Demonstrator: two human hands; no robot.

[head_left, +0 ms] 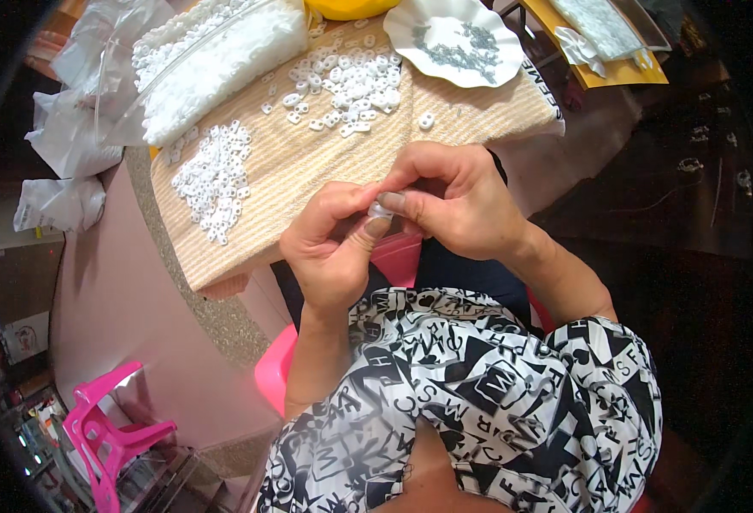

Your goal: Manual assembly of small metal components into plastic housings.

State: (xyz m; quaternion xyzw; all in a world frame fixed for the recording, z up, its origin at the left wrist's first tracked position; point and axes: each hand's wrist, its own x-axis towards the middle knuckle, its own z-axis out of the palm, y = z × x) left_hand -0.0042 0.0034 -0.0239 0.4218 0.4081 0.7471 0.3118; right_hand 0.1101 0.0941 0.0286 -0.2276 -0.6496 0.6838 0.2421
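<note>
Beige mat (308,171) on my desk (129,282), left hand (329,248) and right hand (449,201) together pinching a small white piece (380,209) between fingertips, clear bags (205,60) of white pieces far left, white dish (455,38) beyond.

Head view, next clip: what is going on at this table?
A seated person pinches one small white plastic piece between both hands, left hand and right hand meeting above the lap. On the beige cloth-covered board lie two loose heaps of similar white pieces, a clear bag full of more, and a white scalloped dish holding small grey metal parts.
</note>
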